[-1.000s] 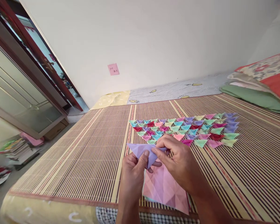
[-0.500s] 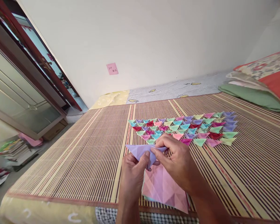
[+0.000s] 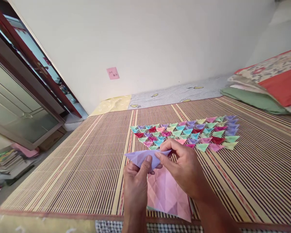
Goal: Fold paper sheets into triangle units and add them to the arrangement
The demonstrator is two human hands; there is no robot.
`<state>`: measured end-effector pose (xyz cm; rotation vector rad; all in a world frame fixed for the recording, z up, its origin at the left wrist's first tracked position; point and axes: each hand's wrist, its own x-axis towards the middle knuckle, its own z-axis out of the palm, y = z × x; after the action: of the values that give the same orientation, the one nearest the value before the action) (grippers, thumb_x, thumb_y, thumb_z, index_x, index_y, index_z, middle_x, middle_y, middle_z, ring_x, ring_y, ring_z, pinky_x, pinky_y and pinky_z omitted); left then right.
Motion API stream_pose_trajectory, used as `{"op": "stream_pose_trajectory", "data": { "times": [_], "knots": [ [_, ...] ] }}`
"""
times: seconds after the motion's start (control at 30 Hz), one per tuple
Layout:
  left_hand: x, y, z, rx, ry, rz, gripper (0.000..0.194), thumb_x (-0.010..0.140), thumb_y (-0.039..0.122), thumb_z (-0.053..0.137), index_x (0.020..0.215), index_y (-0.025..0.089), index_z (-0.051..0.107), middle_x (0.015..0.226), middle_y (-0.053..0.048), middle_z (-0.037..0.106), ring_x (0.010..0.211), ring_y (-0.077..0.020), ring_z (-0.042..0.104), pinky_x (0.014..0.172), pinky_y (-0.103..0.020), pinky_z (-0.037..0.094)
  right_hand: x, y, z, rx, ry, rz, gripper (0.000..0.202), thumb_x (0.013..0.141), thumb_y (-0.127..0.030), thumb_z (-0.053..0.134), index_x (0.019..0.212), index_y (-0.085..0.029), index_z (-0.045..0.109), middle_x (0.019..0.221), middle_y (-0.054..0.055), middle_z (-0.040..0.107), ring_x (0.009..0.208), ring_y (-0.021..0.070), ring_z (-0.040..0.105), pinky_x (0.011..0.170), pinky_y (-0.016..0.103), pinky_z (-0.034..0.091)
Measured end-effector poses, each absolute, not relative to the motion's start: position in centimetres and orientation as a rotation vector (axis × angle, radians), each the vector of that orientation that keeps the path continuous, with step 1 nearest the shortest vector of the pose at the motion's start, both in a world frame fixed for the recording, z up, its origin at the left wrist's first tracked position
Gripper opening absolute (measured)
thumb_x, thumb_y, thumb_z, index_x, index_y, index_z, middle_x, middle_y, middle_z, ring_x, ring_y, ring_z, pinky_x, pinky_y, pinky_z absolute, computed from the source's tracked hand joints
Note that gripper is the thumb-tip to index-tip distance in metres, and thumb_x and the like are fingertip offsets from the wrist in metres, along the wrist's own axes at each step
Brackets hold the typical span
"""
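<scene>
A folded lavender paper (image 3: 138,158), roughly triangular, is held above the striped mat. My left hand (image 3: 137,181) pinches its lower middle, with the thumb on the near face. Higher on the right, my right hand (image 3: 184,163) grips the upper edge between thumb and fingers. Below both hands lies a creased pink sheet (image 3: 168,195), with a green edge showing beneath it at the left. Behind the hands, several rows of small folded paper pieces (image 3: 202,147) in many colours spread over the mat; my right hand hides some of the nearest ones.
The striped mat (image 3: 87,168) covers the bed, with checked and yellow cloth along its edges. Red, floral and green bedding (image 3: 278,87) lies at the right. A pink note (image 3: 113,73) is on the wall. At the left stand a glass-panelled door (image 3: 16,100) and stacked books (image 3: 7,165).
The view has shifted slightly to the right. The lavender paper has tilted a little in my hands, and my left thumb sits nearer its upper edge. Both hands keep their hold.
</scene>
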<state>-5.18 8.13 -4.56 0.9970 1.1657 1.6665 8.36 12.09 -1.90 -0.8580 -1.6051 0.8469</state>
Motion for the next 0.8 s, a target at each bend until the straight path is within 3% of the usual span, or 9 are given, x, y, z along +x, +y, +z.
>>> {"op": "stream_pose_trajectory", "data": {
  "times": [0.3, 0.53, 0.67, 0.8],
  "knots": [
    [-4.5, 8.3, -4.3, 0.875, 1.147, 1.668, 0.021, 0.084, 0.037, 0.08, 0.082, 0.016, 0.078, 0.069, -0.004, 0.075, 0.07, -0.0182, 0.072, 0.062, -0.026, 0.055, 10.3, 13.3, -2.5, -0.911, -1.523, 0.845, 0.012, 0.089, -0.024, 0.069, 0.078, -0.02, 0.065, 0.074, 0.0, 0.067, 0.069, 0.0161, 0.061, 0.065, 0.031, 0.048],
    [-4.9, 8.3, -4.5, 0.85, 1.186, 1.679, 0.022, 0.084, 0.037, 0.08, 0.082, 0.015, 0.076, 0.07, -0.003, 0.075, 0.065, -0.0176, 0.071, 0.061, -0.026, 0.054, 10.9, 13.8, -2.7, -0.806, -1.482, 1.095, 0.028, 0.095, -0.044, 0.066, 0.083, -0.019, 0.067, 0.073, 0.0, 0.064, 0.068, 0.0151, 0.06, 0.063, 0.028, 0.047],
    [-5.0, 8.2, -4.6, 0.914, 1.142, 1.653, 0.02, 0.086, 0.036, 0.078, 0.087, 0.016, 0.078, 0.073, -0.003, 0.076, 0.07, -0.0181, 0.071, 0.065, -0.027, 0.054, 9.4, 13.3, -2.7, -0.754, -1.502, 1.345, 0.023, 0.088, -0.038, 0.076, 0.08, -0.019, 0.066, 0.07, 0.001, 0.068, 0.067, 0.017, 0.065, 0.062, 0.028, 0.05],
    [-5.0, 8.3, -4.6, 0.959, 1.131, 1.626, 0.02, 0.088, 0.036, 0.076, 0.085, 0.017, 0.08, 0.072, -0.004, 0.075, 0.071, -0.0193, 0.07, 0.065, -0.028, 0.053, 8.6, 12.9, -2.7, -0.763, -1.418, 1.364, 0.025, 0.086, -0.036, 0.076, 0.073, -0.019, 0.064, 0.064, -0.001, 0.064, 0.061, 0.0158, 0.062, 0.057, 0.027, 0.047]
  ]
}}
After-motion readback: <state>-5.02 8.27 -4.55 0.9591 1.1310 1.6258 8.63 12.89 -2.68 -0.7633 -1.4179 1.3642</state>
